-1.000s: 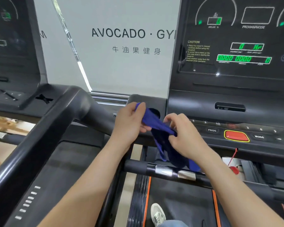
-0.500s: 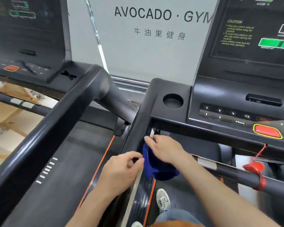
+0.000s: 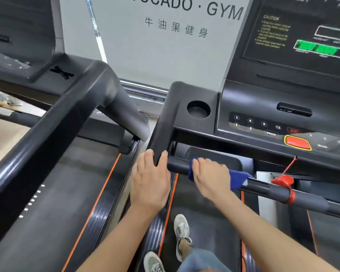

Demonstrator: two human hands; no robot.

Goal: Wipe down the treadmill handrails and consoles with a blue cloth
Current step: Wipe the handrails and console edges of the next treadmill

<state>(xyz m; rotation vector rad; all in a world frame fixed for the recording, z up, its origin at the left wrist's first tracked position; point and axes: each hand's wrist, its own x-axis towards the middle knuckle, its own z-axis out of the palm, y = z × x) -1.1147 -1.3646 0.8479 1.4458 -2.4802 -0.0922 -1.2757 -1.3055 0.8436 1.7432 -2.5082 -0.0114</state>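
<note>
My right hand (image 3: 210, 178) grips the blue cloth (image 3: 238, 178) wrapped over the black front crossbar (image 3: 306, 198) of the treadmill, close to the bar's left end. Most of the cloth is hidden under that hand; a blue edge shows on either side. My left hand (image 3: 149, 179) holds the black left side handrail (image 3: 161, 124), fingers curled over its lower part. The console (image 3: 263, 107) with numbered keys and a lit green display rises behind the bar.
A red safety clip (image 3: 285, 185) with its cord is looped round the crossbar to the right of the cloth. A cup holder hole (image 3: 198, 109) sits beside the console. A second treadmill's handrail (image 3: 47, 138) runs on the left. My shoes (image 3: 182, 230) stand on the belt.
Both hands held the cloth between them earlier. My left hand has let go and taken the side handrail, while my right hand has brought the cloth onto the front crossbar.
</note>
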